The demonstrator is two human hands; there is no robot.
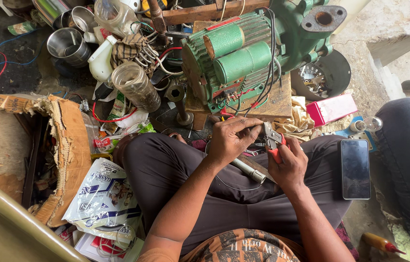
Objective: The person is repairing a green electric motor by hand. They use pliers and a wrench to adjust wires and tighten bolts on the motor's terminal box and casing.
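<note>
My right hand (290, 164) grips red-handled pliers (273, 140), jaws pointing up toward the green electric motor pump (244, 53). My left hand (231, 138) pinches a thin wire at the plier jaws, fingers closed on it. Black and red wires (263, 92) run from the motor down to my hands. A grey tubular tool (249, 171) lies across my lap below both hands. The motor stands on a wooden block (278, 104) just beyond my knees.
A black phone (355, 168) rests on my right thigh. Torn cardboard box (64, 145) at left, plastic bag (103, 194) beside it. Steel cups (66, 46), a glass jar (137, 87), a pink box (332, 108) and a bulb (367, 124) surround the motor. Another person's knee (409, 140) at right.
</note>
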